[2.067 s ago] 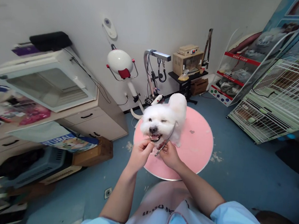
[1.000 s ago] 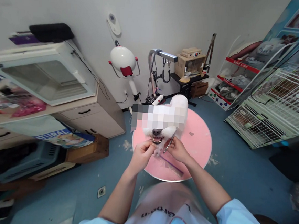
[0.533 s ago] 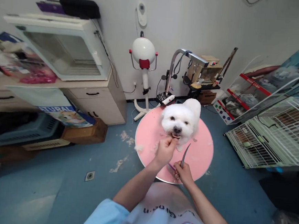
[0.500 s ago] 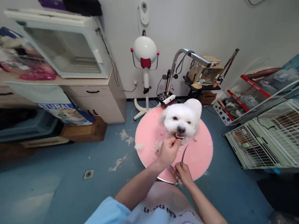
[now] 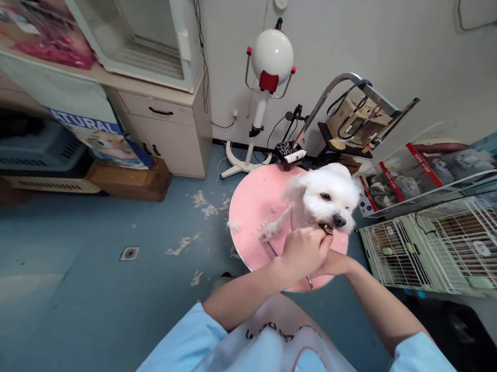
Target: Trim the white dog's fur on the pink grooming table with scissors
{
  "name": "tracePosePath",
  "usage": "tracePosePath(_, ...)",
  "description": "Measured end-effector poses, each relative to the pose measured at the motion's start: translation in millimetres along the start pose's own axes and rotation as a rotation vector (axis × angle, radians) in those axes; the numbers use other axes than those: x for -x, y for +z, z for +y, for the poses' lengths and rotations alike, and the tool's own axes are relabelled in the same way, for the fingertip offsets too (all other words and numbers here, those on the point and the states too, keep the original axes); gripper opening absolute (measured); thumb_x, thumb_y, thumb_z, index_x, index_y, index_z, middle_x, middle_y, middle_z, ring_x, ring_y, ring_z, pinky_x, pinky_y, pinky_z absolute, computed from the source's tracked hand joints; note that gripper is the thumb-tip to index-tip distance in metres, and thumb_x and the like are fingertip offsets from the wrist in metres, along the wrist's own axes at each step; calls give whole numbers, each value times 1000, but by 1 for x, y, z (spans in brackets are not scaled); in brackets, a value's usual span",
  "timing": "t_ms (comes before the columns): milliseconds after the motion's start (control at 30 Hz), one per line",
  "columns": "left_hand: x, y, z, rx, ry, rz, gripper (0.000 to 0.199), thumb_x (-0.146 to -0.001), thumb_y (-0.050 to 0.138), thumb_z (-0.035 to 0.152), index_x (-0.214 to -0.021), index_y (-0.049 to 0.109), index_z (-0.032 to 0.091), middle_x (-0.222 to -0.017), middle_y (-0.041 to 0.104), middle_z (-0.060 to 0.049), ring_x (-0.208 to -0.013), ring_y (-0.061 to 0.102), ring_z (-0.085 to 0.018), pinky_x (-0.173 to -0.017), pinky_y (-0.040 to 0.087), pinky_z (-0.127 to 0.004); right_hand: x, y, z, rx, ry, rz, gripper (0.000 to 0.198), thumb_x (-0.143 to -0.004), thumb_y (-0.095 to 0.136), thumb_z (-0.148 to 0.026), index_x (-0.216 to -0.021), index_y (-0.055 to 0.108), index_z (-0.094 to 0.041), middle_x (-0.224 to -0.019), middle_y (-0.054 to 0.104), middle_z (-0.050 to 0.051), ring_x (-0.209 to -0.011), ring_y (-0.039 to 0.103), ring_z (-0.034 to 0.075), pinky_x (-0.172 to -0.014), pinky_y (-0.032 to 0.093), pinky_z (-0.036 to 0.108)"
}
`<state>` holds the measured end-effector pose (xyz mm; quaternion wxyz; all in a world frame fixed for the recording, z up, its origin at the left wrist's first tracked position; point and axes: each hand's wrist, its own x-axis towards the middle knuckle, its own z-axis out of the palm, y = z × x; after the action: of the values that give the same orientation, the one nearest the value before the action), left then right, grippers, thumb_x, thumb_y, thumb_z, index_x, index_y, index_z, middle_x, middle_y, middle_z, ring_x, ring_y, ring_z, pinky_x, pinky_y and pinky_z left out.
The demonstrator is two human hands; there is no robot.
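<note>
A white fluffy dog (image 5: pixel 331 195) sits on a round pink grooming table (image 5: pixel 251 198), its head turned to the right and its mouth slightly open. My left hand (image 5: pixel 303 252) is closed at the dog's chin, just under the mouth. Partly behind it, my right hand (image 5: pixel 332 262) reaches in from the right, its fingers mostly hidden. A metal end of the scissors (image 5: pixel 310 282) pokes out below my hands. A thin purple-edged comb (image 5: pixel 271 248) sticks out to the left of my left hand, near the dog's front paw.
A curved metal grooming arm (image 5: pixel 324 97) rises behind the table. Beyond it stands a white and red lamp-like device (image 5: pixel 273 59). Wire cages (image 5: pixel 445 247) line the right side, cabinets (image 5: pixel 162 127) the left. Clumps of cut fur (image 5: pixel 181 245) lie on the floor.
The dog has turned its head to the right. My right hand has moved up behind my left hand with the scissors, whose blades are now hidden. The view has shifted.
</note>
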<state>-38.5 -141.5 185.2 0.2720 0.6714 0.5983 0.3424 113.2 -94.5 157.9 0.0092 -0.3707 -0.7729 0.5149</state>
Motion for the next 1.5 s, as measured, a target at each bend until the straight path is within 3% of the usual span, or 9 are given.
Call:
tracePosePath(233,5,-14,7,-222,33,-96,38,-101,43,33,-96,74,13,-93,74,-12,-85,72,-26,-65,51,-33,-6,-11,2,-14,-28,5,74,-64,81,-48,-126,62,-12,-130,65,20,-121,62,38,-99,55,50)
tracePosePath(367,7,-14,8,-253,55,-94,38,-101,42,34,-96,74,13,-93,74,-12,-85,72,-26,-64,52,-33,-6,-2,13,46,-81,235,94,-64,83,-52,-144,50,-16,-155,43,19,-145,39,38,-118,36,52)
tracePosePath(500,6,-13,9,-263,64,-104,37,-101,43,33,-94,74,13,-92,74,-12,-83,72,-26,-64,53,-33,-3,4,18,15,-87,217,106,-59,86,-53,-149,45,-15,-158,39,19,-146,37,37,-119,34,52)
tracePosePath(600,5,-13,11,-261,94,-95,37,-101,44,34,-94,74,13,-91,74,-13,-84,73,-27,-65,53,-33,0,3,17,-20,-74,282,94,-68,82,-50,-148,47,-15,-159,37,18,-147,37,33,-122,31,48)
tracePosePath(700,5,-13,12,-245,86,-113,37,-100,45,33,-93,74,12,-90,74,-14,-84,73,-27,-64,52,-32,1,-1,14,-61,-76,270,87,-63,85,-44,-140,56,-15,-151,49,17,-141,45,34,-119,37,48)
tracePosePath(900,5,-11,12,-226,103,-102,36,-100,45,33,-93,74,13,-89,73,-13,-83,72,-25,-63,52,-31,2,-6,1,-115,-40,211,37,-62,82,-34,-94,74,-18,-105,75,12,-105,67,32,-97,56,45)
tracePosePath(1100,5,-12,12,-231,109,-109,37,-100,43,33,-93,73,13,-89,73,-12,-81,72,-25,-63,52,-32,6,-13,-1,-95,8,105,28,-65,78,-42,-74,66,-18,-78,72,8,-77,66,23,-69,60,38)
tracePosePath(1333,6,-11,11,-221,122,-100,36,-100,44,32,-92,73,13,-89,73,-12,-80,72,-25,-64,53,-32,4,-15,-2,16,-13,118,22,-65,75,-38,-67,65,-19,-75,71,8,-84,66,26,-79,60,41)
tracePosePath(1500,4,-10,15,-205,133,-113,35,-100,44,32,-93,73,13,-92,74,-13,-81,72,-26,-66,54,-34,1,-14,2,31,-10,254,16,-65,72,-36,-66,63,-23,-80,72,11,-93,67,30,-97,55,47)
